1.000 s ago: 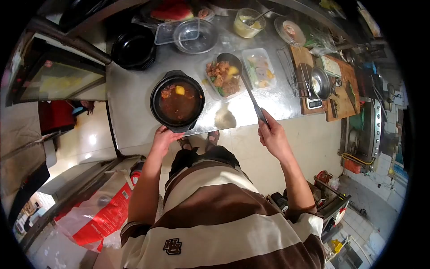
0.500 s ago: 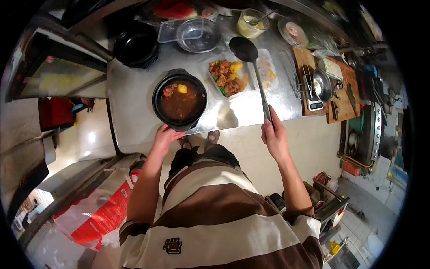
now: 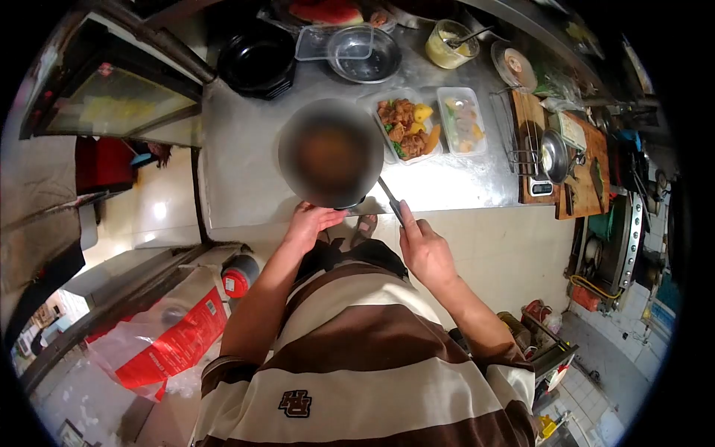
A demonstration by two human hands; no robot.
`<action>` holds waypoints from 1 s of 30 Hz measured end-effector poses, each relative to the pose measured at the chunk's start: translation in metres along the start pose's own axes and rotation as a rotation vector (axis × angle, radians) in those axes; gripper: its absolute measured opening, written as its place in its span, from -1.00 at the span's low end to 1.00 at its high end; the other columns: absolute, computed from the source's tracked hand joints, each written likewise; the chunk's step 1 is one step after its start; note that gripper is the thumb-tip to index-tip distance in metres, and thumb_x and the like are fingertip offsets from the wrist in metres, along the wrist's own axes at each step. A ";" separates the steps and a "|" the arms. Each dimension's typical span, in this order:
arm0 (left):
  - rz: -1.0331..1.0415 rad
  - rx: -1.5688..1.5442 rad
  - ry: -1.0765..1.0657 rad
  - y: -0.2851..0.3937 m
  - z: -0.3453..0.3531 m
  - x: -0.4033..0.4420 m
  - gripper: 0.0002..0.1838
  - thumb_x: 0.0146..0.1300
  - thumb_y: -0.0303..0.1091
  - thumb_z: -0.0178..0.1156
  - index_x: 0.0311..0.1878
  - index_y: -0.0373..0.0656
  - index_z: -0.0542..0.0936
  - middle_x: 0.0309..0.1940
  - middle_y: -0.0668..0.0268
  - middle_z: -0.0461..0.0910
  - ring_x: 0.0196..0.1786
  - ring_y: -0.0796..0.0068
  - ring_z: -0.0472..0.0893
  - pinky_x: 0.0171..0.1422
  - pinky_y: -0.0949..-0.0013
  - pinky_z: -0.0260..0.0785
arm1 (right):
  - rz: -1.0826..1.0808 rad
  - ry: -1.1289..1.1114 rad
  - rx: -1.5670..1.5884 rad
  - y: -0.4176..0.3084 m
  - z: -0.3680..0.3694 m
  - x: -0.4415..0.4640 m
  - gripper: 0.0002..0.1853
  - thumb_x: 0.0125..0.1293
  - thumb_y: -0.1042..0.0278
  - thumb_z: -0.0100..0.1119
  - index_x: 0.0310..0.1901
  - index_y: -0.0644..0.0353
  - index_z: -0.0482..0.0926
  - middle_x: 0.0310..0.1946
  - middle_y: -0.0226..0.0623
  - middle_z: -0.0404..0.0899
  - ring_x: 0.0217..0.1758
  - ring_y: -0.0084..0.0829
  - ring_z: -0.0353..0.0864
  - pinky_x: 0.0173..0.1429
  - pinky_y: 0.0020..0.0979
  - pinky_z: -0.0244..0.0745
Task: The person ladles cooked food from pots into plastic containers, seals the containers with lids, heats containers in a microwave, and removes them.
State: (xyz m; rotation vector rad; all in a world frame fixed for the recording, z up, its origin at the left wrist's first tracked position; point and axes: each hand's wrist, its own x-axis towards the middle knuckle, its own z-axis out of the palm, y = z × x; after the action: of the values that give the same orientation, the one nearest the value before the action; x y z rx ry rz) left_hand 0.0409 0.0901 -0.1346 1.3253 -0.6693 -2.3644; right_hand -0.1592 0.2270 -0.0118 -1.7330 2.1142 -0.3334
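Observation:
My left hand (image 3: 311,223) is at the near edge of a dark round pot (image 3: 331,154), its fingers against the near handle. The pot and its contents are blurred. My right hand (image 3: 424,249) is closed round the handle of a ladle (image 3: 390,200), which slants up and left to the pot; the ladle's bowl is lost in the blur. Right of the pot, a clear container (image 3: 408,125) holds browned meat, yellow chunks and greens. Next to it stands a second clear container (image 3: 461,121) with pale food.
Stacked black bowls (image 3: 257,61) and a clear round bowl (image 3: 364,54) stand at the back of the metal counter (image 3: 246,171). A tub of yellow paste (image 3: 451,45) holds a spoon. Cutting boards (image 3: 588,156), a scale (image 3: 541,188) and a metal pan (image 3: 553,155) are at the right.
My right hand has brought the ladle left and down, from above the containers to the pot. My left hand stays at the pot's near edge. The whole view has shifted somewhat.

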 end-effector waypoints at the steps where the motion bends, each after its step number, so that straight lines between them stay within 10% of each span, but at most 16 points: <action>1: -0.002 0.003 0.002 0.001 0.002 -0.001 -0.76 0.21 -0.45 0.11 -0.06 -0.30 0.47 -0.14 0.07 0.59 -0.08 0.21 0.62 0.07 0.19 0.48 | 0.011 -0.007 -0.011 -0.001 0.002 -0.001 -0.43 0.26 0.39 0.03 0.31 0.27 0.19 -0.49 0.04 0.51 -0.54 -0.04 0.53 -0.42 -0.15 0.48; 13: 0.006 0.014 0.003 0.003 0.012 -0.004 -0.77 0.21 -0.49 0.09 -0.06 -0.28 0.48 -0.19 0.12 0.61 -0.13 0.25 0.63 0.01 0.23 0.49 | 0.645 -0.339 1.326 -0.051 -0.016 -0.005 -0.45 0.40 0.33 -0.10 0.37 0.20 0.08 -0.57 -0.42 0.39 -0.62 -0.62 0.33 -0.56 -0.56 0.25; 30: 0.005 0.076 0.061 -0.001 -0.007 0.001 -0.70 0.25 -0.43 0.06 0.03 -0.35 0.42 -0.13 0.03 0.58 -0.07 0.15 0.61 0.09 0.17 0.47 | 0.941 -0.506 1.889 -0.028 -0.061 -0.021 -0.44 0.35 0.37 -0.11 0.36 0.20 0.05 -0.48 -0.31 0.34 -0.64 -0.67 0.17 -0.72 -0.70 -0.07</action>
State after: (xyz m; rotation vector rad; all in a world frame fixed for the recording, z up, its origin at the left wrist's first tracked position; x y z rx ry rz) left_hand 0.0461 0.0884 -0.1391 1.4197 -0.7507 -2.3057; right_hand -0.1577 0.2380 0.0572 0.2698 0.9936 -0.9430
